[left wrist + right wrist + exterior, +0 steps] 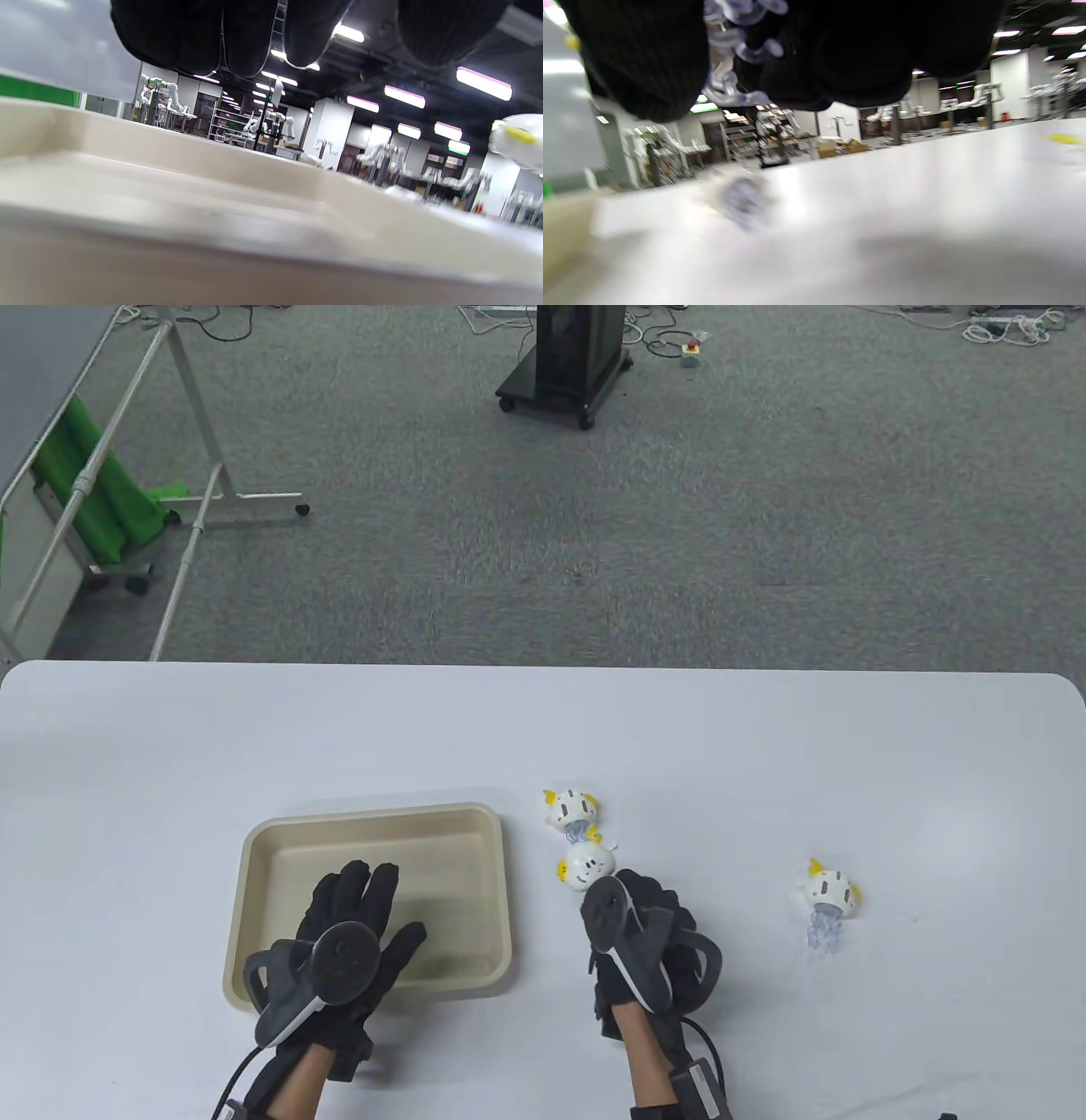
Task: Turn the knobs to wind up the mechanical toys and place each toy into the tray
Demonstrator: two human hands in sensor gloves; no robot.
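Observation:
A beige tray [501, 891] lies on the white table, with nothing in it. My left hand [369, 899] hovers over it, fingers straight and spread; in the left wrist view its fingers [237, 38] hang above the tray's rim [212, 169]. My right hand [636, 899] is just right of the tray and grips a white and yellow wind-up toy [585, 865]. In the right wrist view, that toy's clear bluish legs [734, 51] show between my curled fingers [649, 63]. A second toy [573, 808] lies just beyond it, and a third toy [827, 895] sits further right.
The table's far edge [543, 670] runs across the middle of the view, with carpet floor beyond. A metal-framed stand [195, 500] with green cloth and a black wheeled base [564, 373] stand on the floor, well away from the table.

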